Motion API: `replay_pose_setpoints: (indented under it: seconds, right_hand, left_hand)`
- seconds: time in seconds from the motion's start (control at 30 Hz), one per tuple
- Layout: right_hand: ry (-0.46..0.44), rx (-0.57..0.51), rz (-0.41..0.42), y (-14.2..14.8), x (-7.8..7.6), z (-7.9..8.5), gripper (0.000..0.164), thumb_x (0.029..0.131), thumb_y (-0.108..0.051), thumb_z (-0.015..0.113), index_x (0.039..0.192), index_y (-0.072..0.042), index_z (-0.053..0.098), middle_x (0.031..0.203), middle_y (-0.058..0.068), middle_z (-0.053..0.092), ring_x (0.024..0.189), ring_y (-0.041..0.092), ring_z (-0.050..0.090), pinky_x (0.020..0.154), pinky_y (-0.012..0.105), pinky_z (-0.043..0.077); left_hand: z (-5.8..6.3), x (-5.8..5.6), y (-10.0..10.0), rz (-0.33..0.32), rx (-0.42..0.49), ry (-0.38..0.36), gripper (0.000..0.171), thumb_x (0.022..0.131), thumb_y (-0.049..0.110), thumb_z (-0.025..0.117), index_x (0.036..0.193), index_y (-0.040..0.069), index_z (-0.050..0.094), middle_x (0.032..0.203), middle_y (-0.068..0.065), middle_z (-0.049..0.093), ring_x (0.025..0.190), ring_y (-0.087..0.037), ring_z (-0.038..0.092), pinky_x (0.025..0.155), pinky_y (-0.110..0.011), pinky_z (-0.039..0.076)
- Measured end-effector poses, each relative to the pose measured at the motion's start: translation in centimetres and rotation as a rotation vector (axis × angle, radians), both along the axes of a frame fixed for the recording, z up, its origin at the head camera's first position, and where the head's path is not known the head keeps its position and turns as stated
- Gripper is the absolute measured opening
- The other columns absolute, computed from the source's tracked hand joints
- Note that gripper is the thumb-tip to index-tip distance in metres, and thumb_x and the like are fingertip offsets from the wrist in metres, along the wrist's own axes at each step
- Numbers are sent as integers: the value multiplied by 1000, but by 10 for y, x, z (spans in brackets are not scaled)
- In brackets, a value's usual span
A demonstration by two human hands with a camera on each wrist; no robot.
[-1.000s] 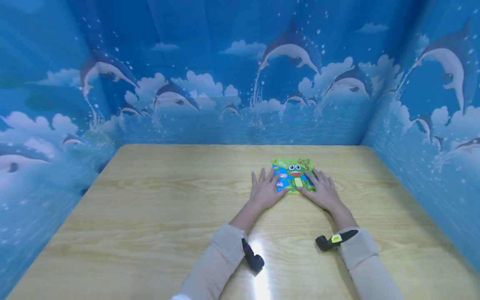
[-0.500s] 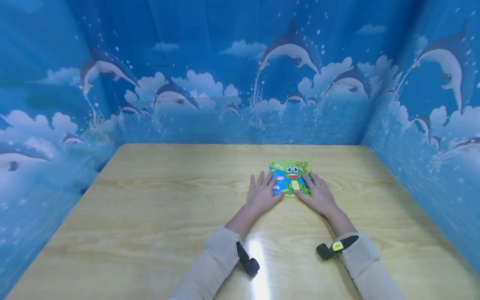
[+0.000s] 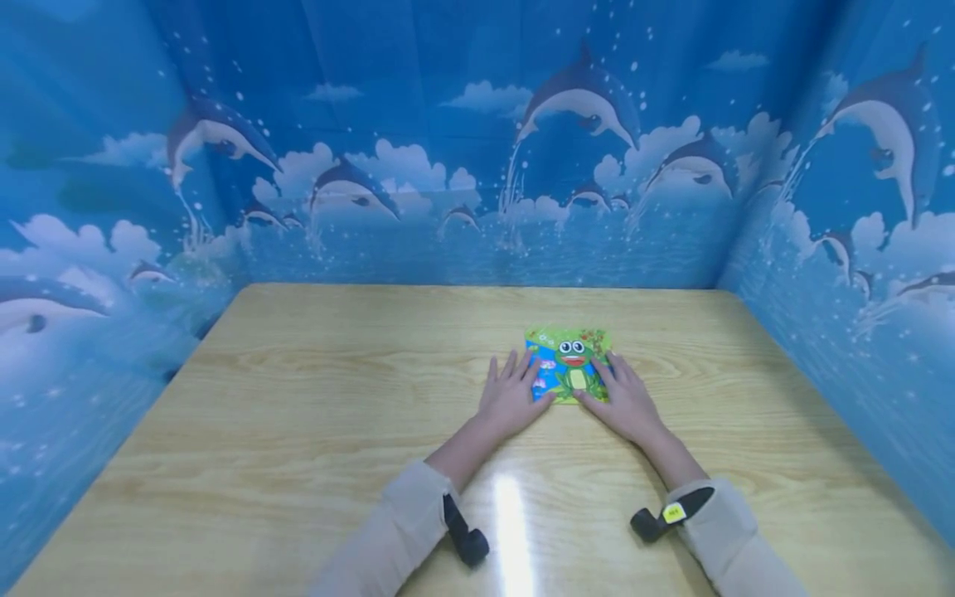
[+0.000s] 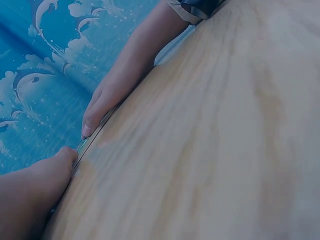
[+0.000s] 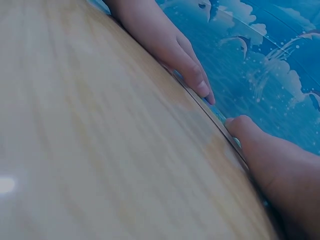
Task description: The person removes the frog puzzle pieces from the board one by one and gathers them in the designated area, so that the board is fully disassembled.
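A thin, flat frog picture board (image 3: pixel 571 361) lies on the wooden table, showing a green frog on blue with a leafy green border. My left hand (image 3: pixel 509 405) rests over its left edge, fingers spread and straight, thumb at the lower edge. On the opposite side my right hand (image 3: pixel 627 400) lies with extended fingers over the right edge and its thumb near the bottom middle. Seen low from the left wrist, only a sliver of the board's edge shows between both thumbs. The right wrist view likewise has the left hand (image 5: pixel 165 45) and right hand (image 5: pixel 275 160) at that edge.
The wooden table (image 3: pixel 298 431) reaches back to a blue curtain (image 3: pixel 418 207) printed with dolphins and clouds, which also encloses the left and right sides. Each sleeve cuff carries a black strap-mounted camera. A bright light reflection (image 3: pixel 513 531) lies on the tabletop between the forearms.
Both hands and the frog picture board have slid together toward the person and slightly left across the table. The fingers keep about the same spread pose on it.
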State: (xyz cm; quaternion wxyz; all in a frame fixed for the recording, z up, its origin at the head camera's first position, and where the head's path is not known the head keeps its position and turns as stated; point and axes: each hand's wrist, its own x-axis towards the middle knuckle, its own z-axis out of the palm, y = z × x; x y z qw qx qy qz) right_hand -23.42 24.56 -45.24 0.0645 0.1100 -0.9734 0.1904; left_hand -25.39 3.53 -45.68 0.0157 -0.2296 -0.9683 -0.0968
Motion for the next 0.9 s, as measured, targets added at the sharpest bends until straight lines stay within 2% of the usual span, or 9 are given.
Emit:
replay_pose_setpoints:
  seconds: [0.5, 0.9]
  right_hand:
    - [29, -10, -3, -22, 23, -3, 79, 87, -57, 49, 141, -3, 32, 146, 26, 17, 131, 45, 12, 99, 64, 15]
    - [35, -9, 42, -35, 34, 0, 77, 86, -57, 51, 141, -6, 34, 146, 23, 18, 132, 43, 14, 99, 63, 18]
  left_hand:
    - [0, 22, -26, -22, 20, 3, 70, 92, 61, 26, 147, 16, 22, 151, -5, 15, 136, -29, 10, 108, -48, 1]
    - [3, 35, -45, -38, 19, 21, 69, 93, 59, 26, 146, 14, 23, 150, -7, 15, 136, -29, 11, 108, -48, 2]
